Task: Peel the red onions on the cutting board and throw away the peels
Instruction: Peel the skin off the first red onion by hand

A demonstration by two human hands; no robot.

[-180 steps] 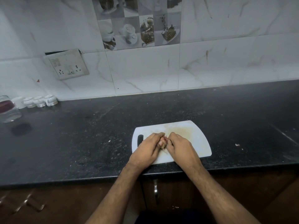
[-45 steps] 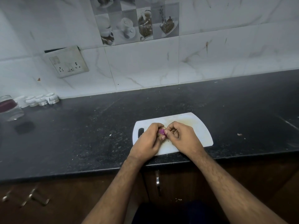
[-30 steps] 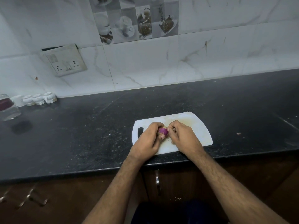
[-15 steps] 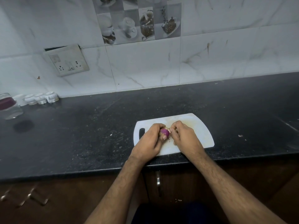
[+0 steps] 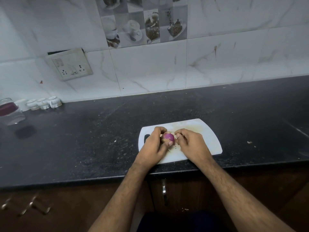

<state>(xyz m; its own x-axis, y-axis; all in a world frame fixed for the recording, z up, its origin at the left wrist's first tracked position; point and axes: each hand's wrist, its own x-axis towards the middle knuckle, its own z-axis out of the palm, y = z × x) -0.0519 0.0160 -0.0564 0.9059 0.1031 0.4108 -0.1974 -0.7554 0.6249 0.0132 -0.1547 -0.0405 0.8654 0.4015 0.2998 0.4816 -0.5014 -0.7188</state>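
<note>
A small red onion [image 5: 168, 137] shows a bare purple side, with pale papery skin still at its lower left. My left hand [image 5: 154, 145] cups it from the left, just above the white cutting board [image 5: 207, 136]. My right hand [image 5: 192, 144] meets it from the right, thumb and fingertips pinching a strip of dry peel [image 5: 173, 132] at the onion's top. Small peel flecks [image 5: 175, 147] lie on the board between my hands. No other onion is visible.
The board sits at the front edge of a black stone counter [image 5: 83, 139]. A glass jar [image 5: 10, 113] and small white cups [image 5: 42, 103] stand at the far left by the tiled wall. A peel scrap [image 5: 249, 142] lies right of the board. Brown cabinet doors [image 5: 164, 190] are below.
More of the onion's purple flesh shows than a second ago. Six seconds ago my hands hid it almost fully. My right fingers have shifted to the onion's top.
</note>
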